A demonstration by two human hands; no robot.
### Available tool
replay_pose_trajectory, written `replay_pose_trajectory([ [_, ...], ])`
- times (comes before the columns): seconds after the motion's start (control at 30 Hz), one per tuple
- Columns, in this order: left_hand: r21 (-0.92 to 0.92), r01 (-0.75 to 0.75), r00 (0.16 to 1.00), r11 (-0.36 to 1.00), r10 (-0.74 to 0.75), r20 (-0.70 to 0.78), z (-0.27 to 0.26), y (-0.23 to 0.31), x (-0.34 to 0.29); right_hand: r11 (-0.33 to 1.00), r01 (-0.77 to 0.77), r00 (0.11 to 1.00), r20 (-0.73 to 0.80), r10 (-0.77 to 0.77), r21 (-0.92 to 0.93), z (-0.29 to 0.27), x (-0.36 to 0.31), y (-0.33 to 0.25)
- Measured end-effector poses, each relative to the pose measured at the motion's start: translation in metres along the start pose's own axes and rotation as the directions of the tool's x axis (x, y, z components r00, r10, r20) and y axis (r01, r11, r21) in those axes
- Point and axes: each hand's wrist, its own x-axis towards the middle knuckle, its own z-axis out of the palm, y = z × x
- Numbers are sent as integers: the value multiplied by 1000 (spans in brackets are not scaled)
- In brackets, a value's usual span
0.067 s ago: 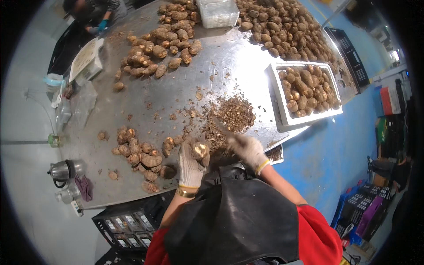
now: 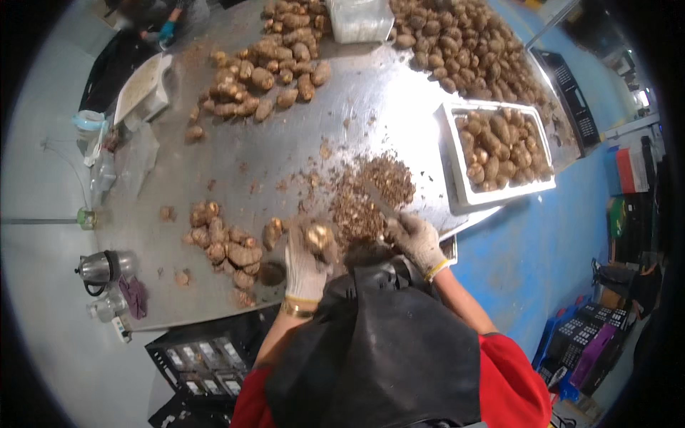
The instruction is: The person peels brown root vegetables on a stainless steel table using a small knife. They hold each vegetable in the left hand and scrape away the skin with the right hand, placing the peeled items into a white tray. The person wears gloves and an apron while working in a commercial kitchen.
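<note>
My left hand (image 2: 305, 267), in a whitish knit glove, is closed around a brown taro (image 2: 319, 237) with a pale cut face turned up. To its right, my gloved right hand (image 2: 418, 244) grips a knife (image 2: 381, 201), its blade slightly blurred and pointing up and left over a heap of brown peel scraps (image 2: 385, 178). Blade and taro are apart. Just left of my left hand lies a small pile of taros (image 2: 225, 246) on the metal table (image 2: 285, 153), some with pale trimmed ends.
A white foam box (image 2: 460, 192) of taros stands at the table's right edge. Larger taro piles (image 2: 264, 75) lie at the back, around a clear plastic container (image 2: 360, 21). A white tray (image 2: 143, 89) and a kettle (image 2: 96, 271) are on the left. Another person's teal-gloved hand (image 2: 167, 31) shows far left.
My right hand with the knife has moved slightly right and down, away from the taro. My left hand keeps hold of the taro; the view has shifted a little.
</note>
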Motion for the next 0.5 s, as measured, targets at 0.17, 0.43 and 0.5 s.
replay_pose_trajectory([
  [0.17, -73, 104, 992, 992, -98, 79, -7, -7, 18, 928, 193, 963, 121, -242, 319, -8, -17, -50],
  [0.43, 183, -119, 993, 976, 113, 40, -17, -22, 15, 983, 159, 968, 180, -173, 91, 5, -12, -44],
  [0.5, -96, -63, 962, 993, 86, 260, -11, -14, -17, 998, -38, 990, 139, 30, 55, 8, 6, -14],
])
